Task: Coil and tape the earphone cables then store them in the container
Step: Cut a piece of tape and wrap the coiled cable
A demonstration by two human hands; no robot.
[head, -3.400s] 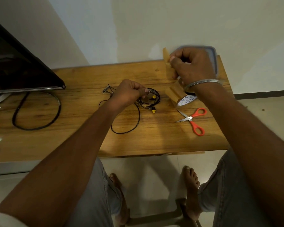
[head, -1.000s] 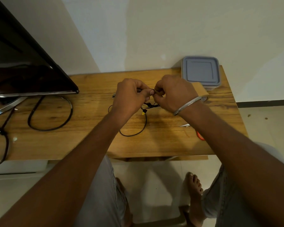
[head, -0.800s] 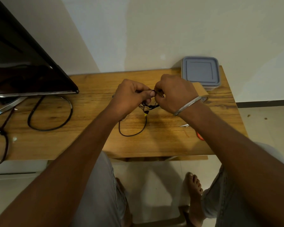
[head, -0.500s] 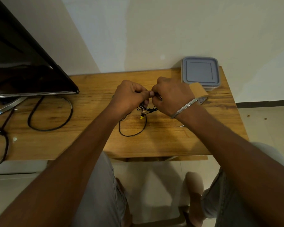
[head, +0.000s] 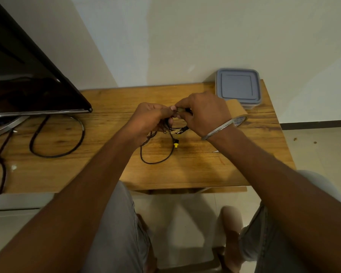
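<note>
A black earphone cable [head: 156, 158] with a yellow earbud tip [head: 176, 144] hangs in a loose coil over the wooden table [head: 205, 168]. My left hand [head: 148, 121] grips the bundled part of the coil. My right hand [head: 203, 113] meets it fingertip to fingertip and pinches the cable where a small strip of brown tape sits on it. One loop trails down onto the table. The brown tape roll [head: 237, 114] lies behind my right wrist. The grey lidded container [head: 237, 87] stands closed at the table's back right corner.
A dark screen [head: 28, 81] on a metal stand fills the left side, with a thick black cable [head: 57, 140] looped on the table beneath it. A metal tip of the scissors [head: 215, 151] peeks out under my right forearm. The table's front edge is near my knees.
My right hand left the tape roll and joined my left hand at the coil. Over the last second both hands shifted slightly while working the cable; the dangling earbud swung a little.
</note>
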